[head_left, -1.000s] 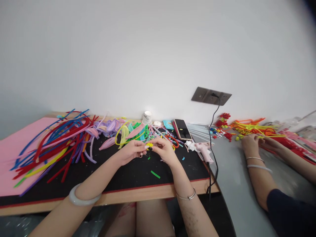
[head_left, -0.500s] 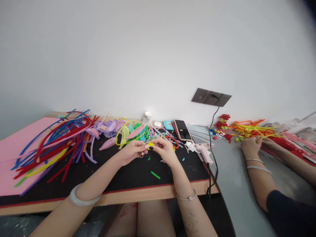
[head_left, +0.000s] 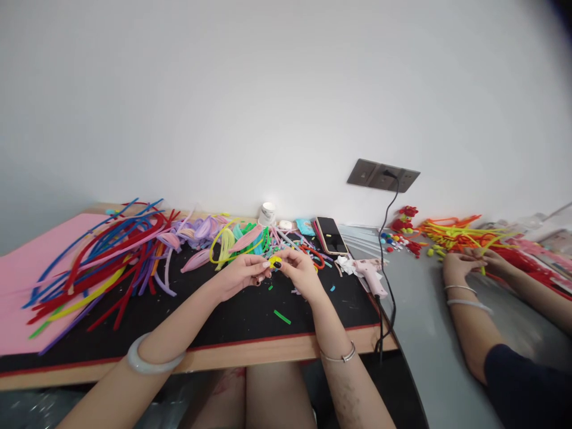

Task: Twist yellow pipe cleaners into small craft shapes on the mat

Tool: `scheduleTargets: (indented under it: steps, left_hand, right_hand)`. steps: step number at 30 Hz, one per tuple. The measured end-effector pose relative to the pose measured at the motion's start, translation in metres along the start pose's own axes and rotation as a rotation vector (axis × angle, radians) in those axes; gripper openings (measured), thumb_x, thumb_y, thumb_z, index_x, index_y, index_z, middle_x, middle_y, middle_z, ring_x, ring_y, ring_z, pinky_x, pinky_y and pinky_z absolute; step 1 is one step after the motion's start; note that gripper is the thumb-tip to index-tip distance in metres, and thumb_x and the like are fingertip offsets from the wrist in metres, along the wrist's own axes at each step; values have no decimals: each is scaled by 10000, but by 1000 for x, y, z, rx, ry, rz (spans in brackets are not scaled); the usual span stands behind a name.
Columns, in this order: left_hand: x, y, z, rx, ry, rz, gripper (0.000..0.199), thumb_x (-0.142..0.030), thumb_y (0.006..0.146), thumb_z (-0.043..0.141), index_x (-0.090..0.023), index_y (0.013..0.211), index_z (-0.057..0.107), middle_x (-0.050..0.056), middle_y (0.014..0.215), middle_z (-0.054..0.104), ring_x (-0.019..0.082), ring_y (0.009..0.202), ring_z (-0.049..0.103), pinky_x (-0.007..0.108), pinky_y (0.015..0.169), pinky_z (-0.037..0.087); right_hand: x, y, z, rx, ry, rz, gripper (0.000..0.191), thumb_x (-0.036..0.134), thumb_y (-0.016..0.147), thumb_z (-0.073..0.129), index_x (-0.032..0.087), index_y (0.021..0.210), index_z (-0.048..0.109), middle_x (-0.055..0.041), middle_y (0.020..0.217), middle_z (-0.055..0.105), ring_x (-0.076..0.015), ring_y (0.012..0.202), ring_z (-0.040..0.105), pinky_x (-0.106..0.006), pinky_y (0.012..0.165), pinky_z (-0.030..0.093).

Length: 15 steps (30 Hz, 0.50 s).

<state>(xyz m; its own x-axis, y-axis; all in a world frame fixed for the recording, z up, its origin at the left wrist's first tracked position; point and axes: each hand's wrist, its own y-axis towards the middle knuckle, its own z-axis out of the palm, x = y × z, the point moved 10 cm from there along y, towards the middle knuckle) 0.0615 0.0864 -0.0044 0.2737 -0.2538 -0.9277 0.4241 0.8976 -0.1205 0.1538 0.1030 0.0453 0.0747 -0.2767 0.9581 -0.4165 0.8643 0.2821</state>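
Observation:
Above the black mat [head_left: 196,325], my left hand [head_left: 241,275] and my right hand [head_left: 300,274] meet at the fingertips. Pinched between them is a small yellow piece of pipe cleaner [head_left: 273,260], partly covered by the fingers. Its exact shape is too small to make out. Just beyond the hands lie a yellow pipe cleaner loop [head_left: 212,250] and bundles of pastel pipe cleaners [head_left: 243,238]. A short green strip [head_left: 282,317] rests on the mat below my hands.
Long coloured pipe cleaners [head_left: 96,268] cover a pink sheet at left. Behind are a paper cup [head_left: 267,213] and a phone [head_left: 330,235]. To the right lie a pink glue gun [head_left: 370,275] and its black cord [head_left: 392,286]. A co-worker's hands [head_left: 465,265] handle yellow pipe cleaners there.
My fingers have shifted slightly around the yellow piece, and my right thumb has tilted up a little. The co-worker's hands have moved slightly, with a yellow pipe cleaner now raised.

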Motion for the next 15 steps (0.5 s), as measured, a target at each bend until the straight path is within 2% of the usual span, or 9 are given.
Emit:
scheduleTargets:
  steps: [5, 9, 12, 15]
  left_hand:
    - [4, 2, -2, -9, -29, -13, 263, -366, 718, 680, -108, 738, 630, 24, 673, 595, 62, 536, 462, 199, 524, 347]
    - [7, 4, -10, -67, -96, -33, 287, -392, 721, 673, -107, 743, 652, 35, 669, 610, 61, 518, 476, 195, 519, 371]
    - [5, 4, -17, -100, -183, -21, 261, -365, 700, 697, -110, 736, 654, 20, 646, 588, 59, 520, 484, 179, 508, 384]
    - [1, 5, -24, -130, -256, 3, 220, -327, 697, 703, -117, 731, 644, 3, 637, 561, 51, 504, 472, 166, 484, 385]
  right_hand:
    - [-7, 0, -1, 2, 52, 37, 238, 358, 722, 665, 151, 837, 645, 1, 657, 524, -79, 524, 394, -209, 478, 302]
    - [-13, 1, -4, -12, 134, 31, 226, 356, 732, 657, 164, 850, 639, -4, 700, 535, -73, 514, 384, -209, 463, 293]
    - [-13, 2, -6, -44, 262, 18, 215, 337, 734, 662, 164, 861, 638, -10, 741, 530, -68, 523, 378, -208, 456, 291]
    - [-13, 2, -8, -86, 464, 28, 222, 330, 723, 679, 161, 857, 624, 8, 686, 470, -66, 525, 345, -201, 452, 288]
